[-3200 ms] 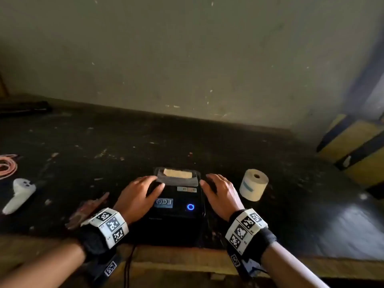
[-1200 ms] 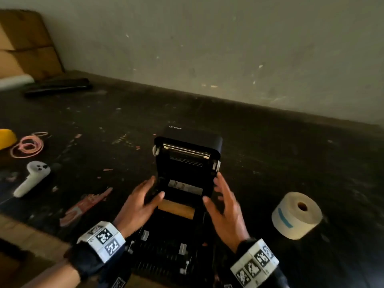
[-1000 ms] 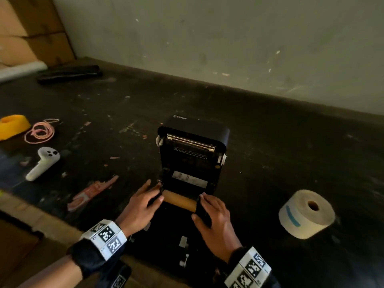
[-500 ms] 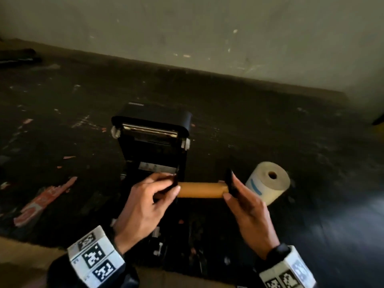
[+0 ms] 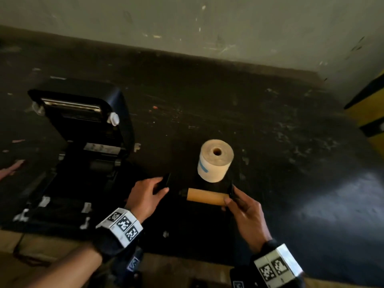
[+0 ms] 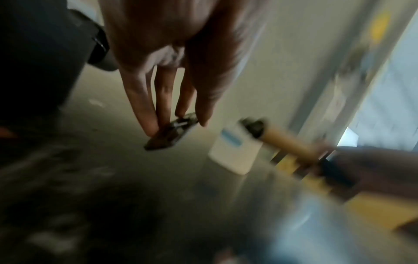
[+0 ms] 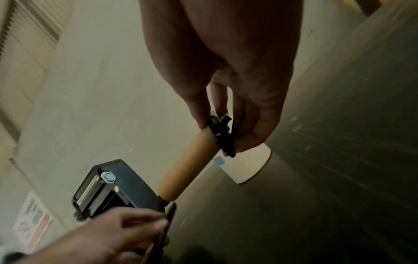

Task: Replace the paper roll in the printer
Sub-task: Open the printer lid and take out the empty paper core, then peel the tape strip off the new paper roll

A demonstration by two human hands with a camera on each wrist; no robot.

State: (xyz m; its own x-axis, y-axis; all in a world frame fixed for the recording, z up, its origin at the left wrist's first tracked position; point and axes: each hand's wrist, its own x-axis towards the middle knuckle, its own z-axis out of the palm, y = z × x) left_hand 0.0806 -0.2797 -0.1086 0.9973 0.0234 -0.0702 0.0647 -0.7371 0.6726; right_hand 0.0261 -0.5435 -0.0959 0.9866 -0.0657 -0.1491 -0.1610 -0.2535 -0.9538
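your right hand (image 5: pixel 247 213) pinches a black end cap (image 7: pixel 222 135) on the right end of the empty brown cardboard core (image 5: pixel 205 196), thumb and fingers (image 7: pixel 255 125) curled round the cap, and holds the core level above the dark tabletop (image 5: pixel 291 142) near its front edge. a short black spindle tip (image 5: pixel 183 192) sticks out of the core's left end. just to the left, apart from the core, your left hand (image 5: pixel 145 196) pinches a second black end cap (image 6: pixel 172 132) between the thumb and the tips of nearly straight fingers (image 6: pixel 144 110); the left wrist view is blurred, and the cap's detail cannot be made out. both wrists wear black bands with white marker blocks (image 5: pixel 121 224).

just behind the core, the new paper roll (image 5: pixel 215 161) stands on end on the tabletop, its hollow centre facing up and a blue strip on its side. it touches neither hand.

to the left, at the front left of the tabletop, the black printer (image 5: pixel 83 163) sits with its lid (image 5: pixel 83 113) raised and tilted back, a metal bar and a white knob showing on the lid's underside, the paper bay open below it. a pale scrap (image 5: pixel 10 169) lies at the left edge.

the tabletop runs back to a scuffed pale wall (image 5: pixel 207 21). a yellow and black striped post (image 5: pixel 369 113) stands at the far right.
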